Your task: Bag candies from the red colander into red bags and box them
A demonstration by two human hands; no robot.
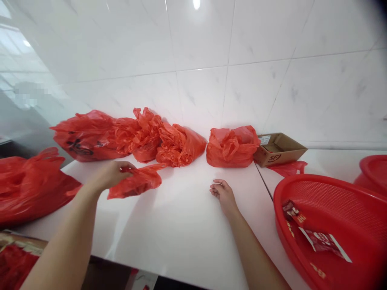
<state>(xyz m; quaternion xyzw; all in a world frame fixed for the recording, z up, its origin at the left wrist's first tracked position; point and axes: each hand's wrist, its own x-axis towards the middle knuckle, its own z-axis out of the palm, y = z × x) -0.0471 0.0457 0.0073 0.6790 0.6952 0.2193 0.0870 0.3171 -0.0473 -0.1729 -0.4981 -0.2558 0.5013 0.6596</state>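
The small red bag (142, 181) hangs from the left hand (122, 171), reaching out beyond the fingers to the right, over the white surface (181, 225) and in front of the row of bulging red bags (189, 147) along the wall. The left hand is closed on the bag's near end, pinching the thin plastic; its forearm rises from the lower left corner and the wrist bends over toward the right. The right hand (223, 192) is well apart from that bag, with nothing visible in its grasp, fingers loosely bent and pointing left. Its forearm slants up from the bottom edge, between the bare middle of the surface and the red basket (284, 233).
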